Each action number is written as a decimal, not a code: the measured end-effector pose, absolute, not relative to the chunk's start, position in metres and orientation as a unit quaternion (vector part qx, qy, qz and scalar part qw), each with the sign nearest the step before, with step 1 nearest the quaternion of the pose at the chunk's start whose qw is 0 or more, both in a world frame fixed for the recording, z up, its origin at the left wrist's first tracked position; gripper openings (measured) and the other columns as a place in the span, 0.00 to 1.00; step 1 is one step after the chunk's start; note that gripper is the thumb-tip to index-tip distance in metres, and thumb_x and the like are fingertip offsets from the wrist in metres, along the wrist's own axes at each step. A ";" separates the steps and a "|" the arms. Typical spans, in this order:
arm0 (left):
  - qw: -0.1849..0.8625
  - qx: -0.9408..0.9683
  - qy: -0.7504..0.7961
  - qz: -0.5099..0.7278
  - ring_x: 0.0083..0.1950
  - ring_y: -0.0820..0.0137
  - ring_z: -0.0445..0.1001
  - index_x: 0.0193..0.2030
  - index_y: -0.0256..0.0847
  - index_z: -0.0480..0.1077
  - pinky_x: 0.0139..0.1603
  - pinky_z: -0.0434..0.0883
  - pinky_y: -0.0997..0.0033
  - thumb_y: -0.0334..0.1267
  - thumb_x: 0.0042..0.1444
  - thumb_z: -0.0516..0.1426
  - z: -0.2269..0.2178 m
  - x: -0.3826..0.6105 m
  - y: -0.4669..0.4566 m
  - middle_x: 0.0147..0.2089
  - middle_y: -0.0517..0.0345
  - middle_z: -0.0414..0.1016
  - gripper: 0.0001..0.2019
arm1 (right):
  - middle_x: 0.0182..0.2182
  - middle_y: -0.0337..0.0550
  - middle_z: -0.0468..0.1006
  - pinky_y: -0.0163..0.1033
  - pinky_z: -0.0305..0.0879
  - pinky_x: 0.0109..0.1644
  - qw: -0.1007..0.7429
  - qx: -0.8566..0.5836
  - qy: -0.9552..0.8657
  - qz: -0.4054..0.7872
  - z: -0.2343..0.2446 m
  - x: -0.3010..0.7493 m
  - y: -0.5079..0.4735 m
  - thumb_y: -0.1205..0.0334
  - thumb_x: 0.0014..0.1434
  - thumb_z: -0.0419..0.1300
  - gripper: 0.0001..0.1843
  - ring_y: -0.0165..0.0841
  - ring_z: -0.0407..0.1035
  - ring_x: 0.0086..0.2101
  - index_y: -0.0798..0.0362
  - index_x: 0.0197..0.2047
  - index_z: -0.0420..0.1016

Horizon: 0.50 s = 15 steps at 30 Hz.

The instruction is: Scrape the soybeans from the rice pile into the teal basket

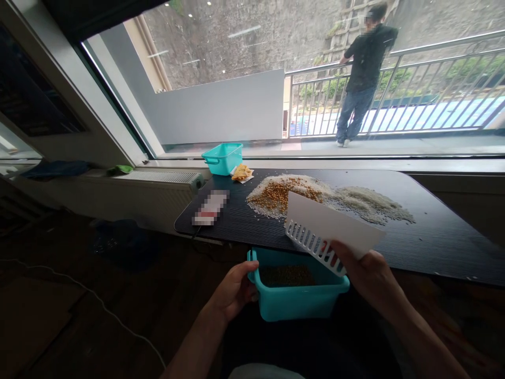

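My left hand (236,287) grips the left end of a turquoise plastic bin (300,305), its thumb over the rim. The bin is just below the table's front edge, and a layer of brownish grain or beans (290,275) lies inside. My right hand (365,271) is closed on a white slotted plastic piece (331,223), tilted above the bin's right part and the table edge. Behind that piece, yellow-orange kernels (276,195) lie mixed with white grains (307,181) in a heap. Part of this heap is hidden by the white piece.
A second turquoise bin (224,159) stands at the table's back left, beside a crumpled yellowish item (242,172). A pale grain pile (366,202) spreads across the dark table (445,237). Beyond the window, a person (365,73) leans on a railing. A white cable (106,308) crosses the floor.
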<state>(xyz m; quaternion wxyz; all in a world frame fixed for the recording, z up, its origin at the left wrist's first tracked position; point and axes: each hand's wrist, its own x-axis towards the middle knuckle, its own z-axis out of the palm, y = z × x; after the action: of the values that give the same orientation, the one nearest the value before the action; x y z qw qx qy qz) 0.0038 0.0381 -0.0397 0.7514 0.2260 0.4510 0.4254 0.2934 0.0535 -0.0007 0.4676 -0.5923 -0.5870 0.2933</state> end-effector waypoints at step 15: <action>0.759 0.214 0.450 0.419 0.19 0.79 0.59 0.24 0.42 0.65 0.20 0.57 0.77 0.47 0.39 0.78 -0.041 0.014 0.038 0.17 0.72 0.61 0.26 | 0.26 0.44 0.88 0.46 0.78 0.30 0.474 -0.679 -0.524 0.199 -0.005 0.354 0.054 0.37 0.55 0.67 0.21 0.51 0.85 0.32 0.44 0.25 0.85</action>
<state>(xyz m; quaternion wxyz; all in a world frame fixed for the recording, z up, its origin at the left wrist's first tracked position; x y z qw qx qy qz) 0.0142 0.0379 -0.0409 0.7593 0.2137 0.4500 0.4188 0.3536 0.0543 -0.0047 0.4741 -0.6791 -0.5238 0.1992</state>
